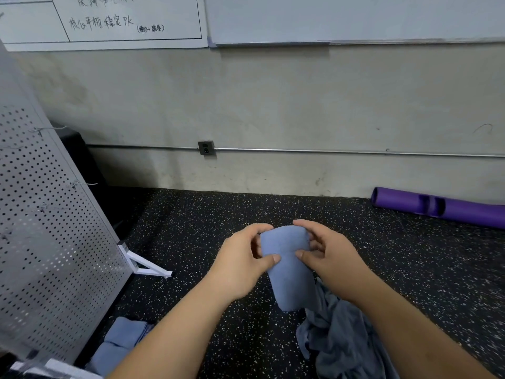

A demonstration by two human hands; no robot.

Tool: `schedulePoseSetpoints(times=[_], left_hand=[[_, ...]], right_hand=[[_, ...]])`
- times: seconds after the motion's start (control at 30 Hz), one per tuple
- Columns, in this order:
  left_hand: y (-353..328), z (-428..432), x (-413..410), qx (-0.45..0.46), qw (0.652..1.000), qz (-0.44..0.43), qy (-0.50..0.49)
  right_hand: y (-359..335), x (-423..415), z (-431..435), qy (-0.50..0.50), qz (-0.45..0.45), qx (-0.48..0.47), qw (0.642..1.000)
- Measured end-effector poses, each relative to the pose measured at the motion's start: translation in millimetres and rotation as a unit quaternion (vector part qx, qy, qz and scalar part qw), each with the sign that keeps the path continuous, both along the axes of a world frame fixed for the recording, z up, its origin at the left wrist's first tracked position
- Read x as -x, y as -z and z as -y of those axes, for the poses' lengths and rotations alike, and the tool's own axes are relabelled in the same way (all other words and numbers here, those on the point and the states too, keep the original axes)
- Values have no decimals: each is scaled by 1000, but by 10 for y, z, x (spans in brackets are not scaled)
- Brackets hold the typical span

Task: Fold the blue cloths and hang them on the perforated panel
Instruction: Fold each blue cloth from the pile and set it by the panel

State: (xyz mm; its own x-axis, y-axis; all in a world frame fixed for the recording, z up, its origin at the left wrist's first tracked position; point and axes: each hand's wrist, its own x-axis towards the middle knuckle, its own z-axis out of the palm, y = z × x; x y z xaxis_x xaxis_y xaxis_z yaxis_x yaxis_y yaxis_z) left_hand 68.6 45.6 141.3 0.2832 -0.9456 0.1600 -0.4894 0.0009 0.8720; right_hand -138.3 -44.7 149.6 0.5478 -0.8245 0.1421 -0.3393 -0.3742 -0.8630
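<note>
- A head-worn camera looks down at two bare forearms reaching forward over a black speckled floor (218, 214).
- The left hand (240, 266) and the right hand (328, 255) hold a folded blue cloth (287, 269) between them, in the air above the floor, near the middle of the view.
- The left hand's grip is clamped on the cloth's left edge, with the thumb across the front and the fingers curled round the top corner.
- The right hand's grip is clamped on the cloth's right edge in the same way, thumb in front and fingers behind.
- The two thumbs nearly meet on the cloth's front.
- The cloth is a narrow folded strip. Its top is rounded over and its lower end hangs free between the wrists.
- A grey perforated panel (49, 228) stands at the left on a white foot (147, 268), well apart from the held cloth.
- Thin wire hooks (82, 184) stick out of the panel.
- A stack of folded blue cloths (120, 340) lies on the floor at the panel's base, partly behind the left forearm.
- A heap of loose grey-blue cloth (344, 343) lies on the floor at lower right, under the right forearm.
- A purple tube (437, 206) lies along the wall at the right.
- The grey wall carries a socket (206, 148) on a thin metal pipe, with whiteboards (355, 17) above.
</note>
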Motion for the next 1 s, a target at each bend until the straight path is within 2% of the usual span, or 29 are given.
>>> schedulePoseSetpoints(times=[0.1,0.17,0.23,0.3,0.37,0.43,0.57,0.7,0.8,0.9,1.0], left_hand=[[-24,8,1,2,999,41,-27],[-38,10,-17,2,1000,-9,-26],[-71,0,-29,-5,994,-109,3],[-123,-40,1,-21,977,-207,44],[-136,-73,37,-47,964,-249,76],[-117,-84,50,-76,958,-255,102],[-45,-65,56,-111,957,-245,110],[-64,-51,72,-91,955,-273,69],[-64,-37,60,-74,954,-291,20],[-87,-29,61,-51,946,-321,-5],[-94,-37,57,-39,935,-352,16]], right_hand=[[-23,-13,-34,5,-47,49,998],[-59,-25,-51,9,-47,62,997],[-83,-28,-37,11,-29,53,998],[-90,-23,-28,2,14,-5,1000],[-106,-26,-57,-10,80,-99,992],[-120,-26,-93,-6,116,-151,982],[-108,-42,-104,26,137,-180,974],[-41,-69,-72,53,116,-118,985],[29,-77,-43,78,20,-31,996],[77,-94,-85,68,25,-29,997],[104,-151,-140,51,22,11,998]])
